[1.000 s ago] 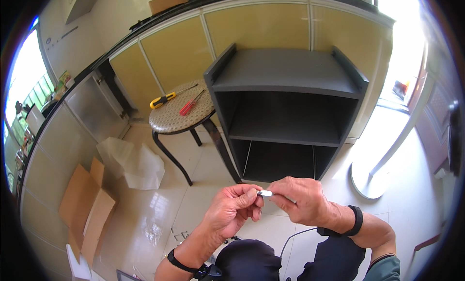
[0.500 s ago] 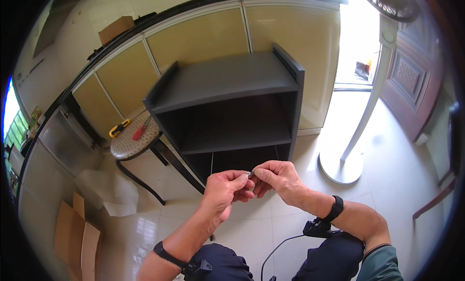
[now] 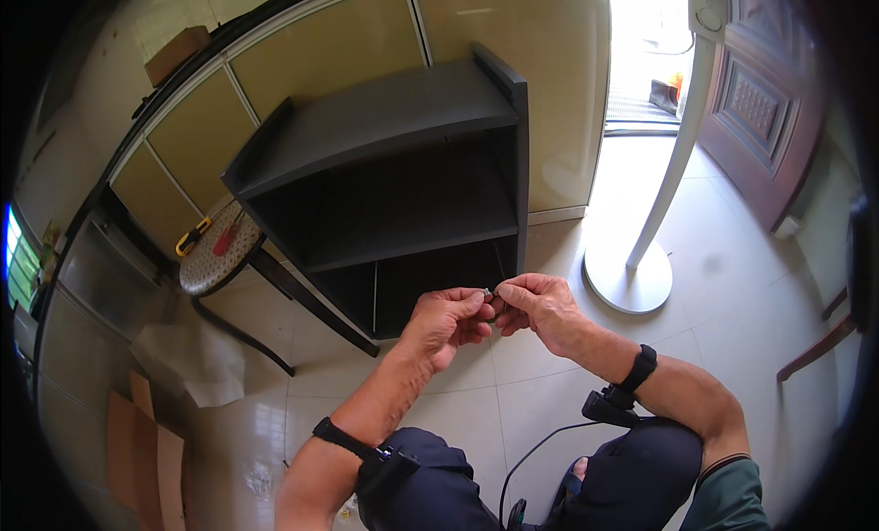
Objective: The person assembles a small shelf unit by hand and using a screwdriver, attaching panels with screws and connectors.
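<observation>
Both hands meet just below the middle of the view, fingertips touching: the left hand (image 3: 446, 319) is curled with its thumb and forefinger pinched shut on a small metal part (image 3: 488, 295), and the right hand (image 3: 538, 304) comes in from 4 o'clock with its fingers closed on the same piece from the other side; the part is too small to tell what kind of fitting it is. Each wrist carries a black strap, the one on the left forearm (image 3: 341, 437) down at 7 o'clock, the one on the right (image 3: 638, 370) at 4 o'clock, with a dark cable trailing from it over the person's dark trousers (image 3: 632, 476) at 6 o'clock. Directly beyond the hands, toward 12 o'clock, a dark grey shelf unit (image 3: 385, 119) stands on the pale tiled floor (image 3: 513, 394), its open front facing the person. At 9 o'clock a small round stool (image 3: 218, 252) holds a yellow-handled tool (image 3: 192, 237) and a red-handled tool (image 3: 225, 239) lying side by side. Crumpled white wrapping (image 3: 188, 362) lies near the stool's legs, and flattened cardboard (image 3: 146, 449) sits at 8 o'clock. At 2 o'clock a white fan stand (image 3: 632, 265) rises from its round base beside a brown panelled door (image 3: 760, 110)
</observation>
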Available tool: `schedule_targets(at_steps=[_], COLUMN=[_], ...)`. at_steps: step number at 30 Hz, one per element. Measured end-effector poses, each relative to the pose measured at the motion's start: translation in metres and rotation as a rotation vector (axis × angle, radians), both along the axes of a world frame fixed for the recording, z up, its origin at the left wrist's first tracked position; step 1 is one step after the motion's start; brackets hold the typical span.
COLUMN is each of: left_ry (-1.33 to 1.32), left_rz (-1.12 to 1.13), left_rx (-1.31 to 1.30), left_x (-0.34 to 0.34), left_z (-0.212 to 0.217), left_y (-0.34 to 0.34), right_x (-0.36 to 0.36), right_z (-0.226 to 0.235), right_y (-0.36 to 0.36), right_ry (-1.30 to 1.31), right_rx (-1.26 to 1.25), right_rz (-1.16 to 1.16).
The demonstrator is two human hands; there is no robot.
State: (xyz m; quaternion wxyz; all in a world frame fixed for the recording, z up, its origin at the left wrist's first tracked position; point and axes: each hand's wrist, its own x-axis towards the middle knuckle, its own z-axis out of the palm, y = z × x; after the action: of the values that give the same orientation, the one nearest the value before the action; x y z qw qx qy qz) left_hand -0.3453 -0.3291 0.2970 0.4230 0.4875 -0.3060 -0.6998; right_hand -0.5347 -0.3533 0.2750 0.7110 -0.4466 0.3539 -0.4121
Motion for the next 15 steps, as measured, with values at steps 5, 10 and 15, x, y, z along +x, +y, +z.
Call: schedule_targets(at_steps=[5,10,15], left_ry=[0.058,0.066,0.093], left_rz=[0.035,0.042,0.039], left_rx=[0.003,0.004,0.001], left_x=[0.005,0.008,0.011], left_z=[-0.004,-0.003,-0.002], left_y=[0.001,0.004,0.005], right_x=[0.005,0.012,0.014], right_z=[-0.001,-0.003,-0.003], right_y=[-0.002,-0.002,-0.002], right_ry=[-0.021,-0.027,-0.029], right_rx=[0.020,0.017,0.001], right_rz=[-0.027,-0.011,-0.003])
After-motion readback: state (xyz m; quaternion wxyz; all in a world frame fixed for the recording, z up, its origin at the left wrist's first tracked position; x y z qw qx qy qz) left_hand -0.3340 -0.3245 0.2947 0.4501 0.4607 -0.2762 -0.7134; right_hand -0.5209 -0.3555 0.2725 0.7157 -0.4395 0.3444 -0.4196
